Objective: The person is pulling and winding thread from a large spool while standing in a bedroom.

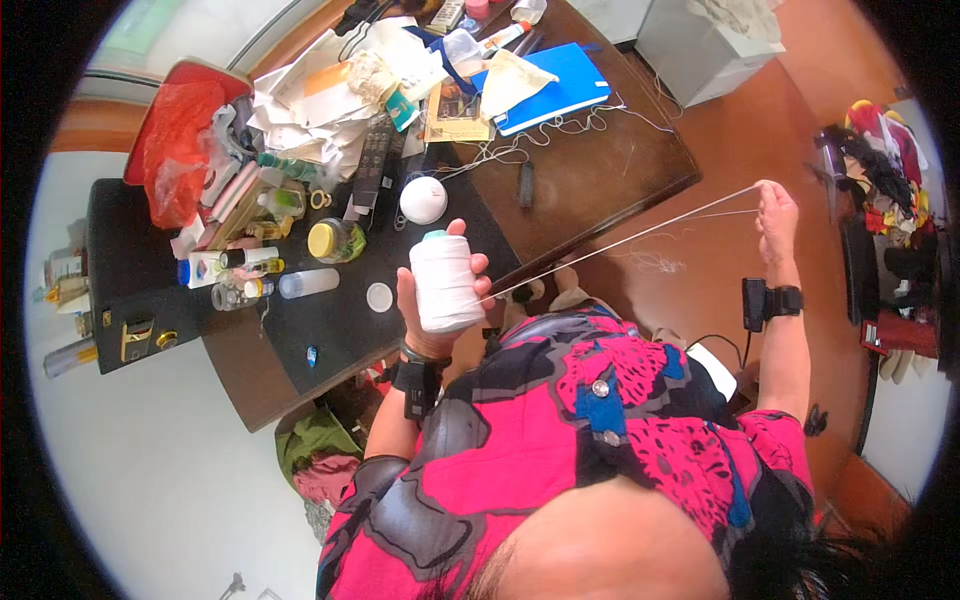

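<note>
My left hand [442, 337] grips a large spool of white thread [448, 283] with a pale green core end at its top, held in front of the desk's edge. From the spool a white thread [622, 250] runs taut, up and to the right, to my right hand [777, 217]. The fingers of that hand are pinched on the thread, well out to the side above the floor. A second, thinner strand trails from the same fingers. Beyond the spool, a round white ball [424, 200], perhaps wound thread, sits on the dark desk.
The desk [600, 165] bears a yellow-lidded jar [335, 240], a white disc [379, 297], a clear plastic bottle [309, 283], a blue notebook [559, 86], loose string [510, 154] and heaped papers [315, 97]. A thread tangle [660, 262] shows against the reddish floor.
</note>
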A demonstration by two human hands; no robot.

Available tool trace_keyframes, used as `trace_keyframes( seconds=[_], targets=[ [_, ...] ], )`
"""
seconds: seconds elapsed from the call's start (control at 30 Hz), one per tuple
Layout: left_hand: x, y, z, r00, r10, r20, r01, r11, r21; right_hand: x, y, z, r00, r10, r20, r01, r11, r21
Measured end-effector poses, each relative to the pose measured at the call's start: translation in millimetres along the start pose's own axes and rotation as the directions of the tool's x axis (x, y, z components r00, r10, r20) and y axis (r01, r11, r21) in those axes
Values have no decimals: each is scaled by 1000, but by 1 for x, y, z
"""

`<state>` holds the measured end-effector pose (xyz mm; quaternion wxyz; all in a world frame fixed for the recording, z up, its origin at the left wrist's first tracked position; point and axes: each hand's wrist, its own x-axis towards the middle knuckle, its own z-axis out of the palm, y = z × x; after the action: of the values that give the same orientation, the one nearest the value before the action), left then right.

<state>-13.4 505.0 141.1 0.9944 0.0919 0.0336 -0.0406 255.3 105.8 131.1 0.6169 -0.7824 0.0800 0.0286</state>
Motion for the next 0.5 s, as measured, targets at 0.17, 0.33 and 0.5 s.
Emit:
trace_keyframes(
  seconds=[0.17,0.33,0.5],
  targets=[
    [-3,1,1,1000,11,-23,-11,1000,27,26,22,-54,992,-25,-124,13,996,-92],
    [-7,2,2,997,48,-61,-46,998,36,53,60,-113,950,-212,-229,140,946,-293],
    [-15,5,0,997,25,-77,-19,998,68,69,74,-163,938,-190,-291,61,913,-402]
  ],
)
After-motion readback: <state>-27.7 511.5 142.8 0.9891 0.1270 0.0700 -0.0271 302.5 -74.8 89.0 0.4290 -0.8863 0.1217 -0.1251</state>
